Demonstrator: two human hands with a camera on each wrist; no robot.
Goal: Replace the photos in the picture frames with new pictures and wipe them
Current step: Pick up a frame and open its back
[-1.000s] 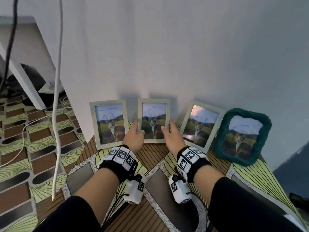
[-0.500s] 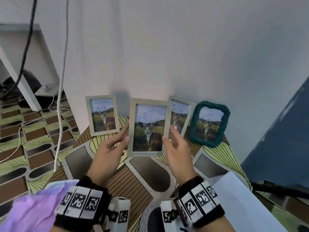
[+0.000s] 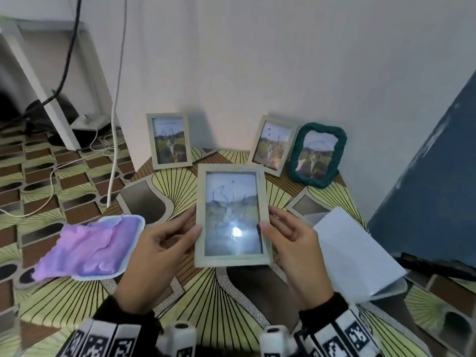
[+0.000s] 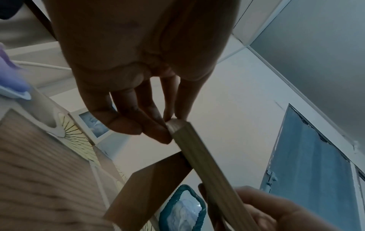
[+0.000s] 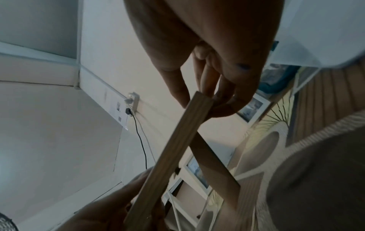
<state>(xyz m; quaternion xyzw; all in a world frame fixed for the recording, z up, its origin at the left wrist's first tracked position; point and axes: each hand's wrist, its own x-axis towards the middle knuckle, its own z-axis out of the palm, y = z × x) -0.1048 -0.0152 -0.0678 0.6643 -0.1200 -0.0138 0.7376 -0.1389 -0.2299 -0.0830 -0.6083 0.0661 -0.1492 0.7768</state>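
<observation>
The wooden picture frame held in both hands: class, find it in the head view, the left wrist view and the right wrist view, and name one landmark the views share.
Head: the held frame sits centre, glass up, between the left hand and right hand.
Left wrist: its edge runs from centre to lower right.
Right wrist: its edge runs diagonally through centre.
Shared landmark: the teal frame against the wall.

Patterned floor mat under purple cloth
</observation>
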